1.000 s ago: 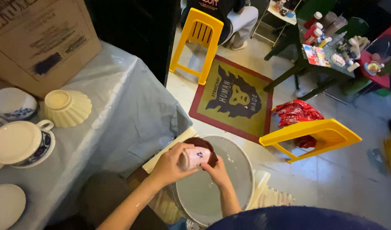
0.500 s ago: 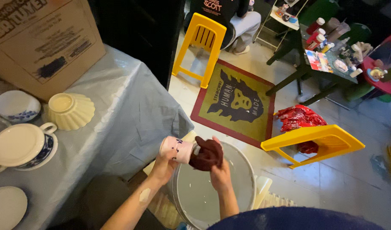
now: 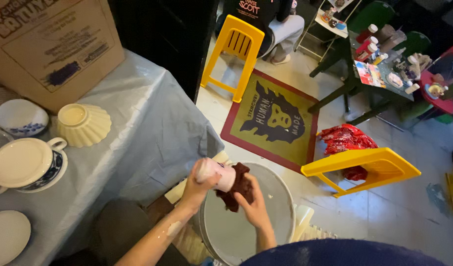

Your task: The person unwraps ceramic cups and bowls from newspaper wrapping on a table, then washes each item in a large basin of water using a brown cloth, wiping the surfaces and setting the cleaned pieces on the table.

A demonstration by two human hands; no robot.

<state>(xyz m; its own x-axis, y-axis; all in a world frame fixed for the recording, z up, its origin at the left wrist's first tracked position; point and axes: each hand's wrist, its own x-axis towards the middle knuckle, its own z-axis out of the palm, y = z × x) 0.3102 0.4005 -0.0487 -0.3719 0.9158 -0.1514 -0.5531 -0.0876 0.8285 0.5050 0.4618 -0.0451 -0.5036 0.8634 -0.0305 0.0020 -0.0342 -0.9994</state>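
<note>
My left hand grips a small pale pink cup, held on its side above a round grey basin. Against the cup's open end my right hand presses a dark brown-red cloth. Both hands meet over the basin's left rim, just off the edge of the table.
A table under a light blue cloth stands at left with a cream fluted bowl upside down, a blue-patterned bowl, a lidded white dish, a white plate and a cardboard box. Two yellow plastic stools, a printed mat, a red bag, a cluttered paint table and a seated person are beyond.
The cup has turned from upright to lying on its side, with its base to the left. The brown cloth has come up from the basin and now sits against the cup's mouth.
</note>
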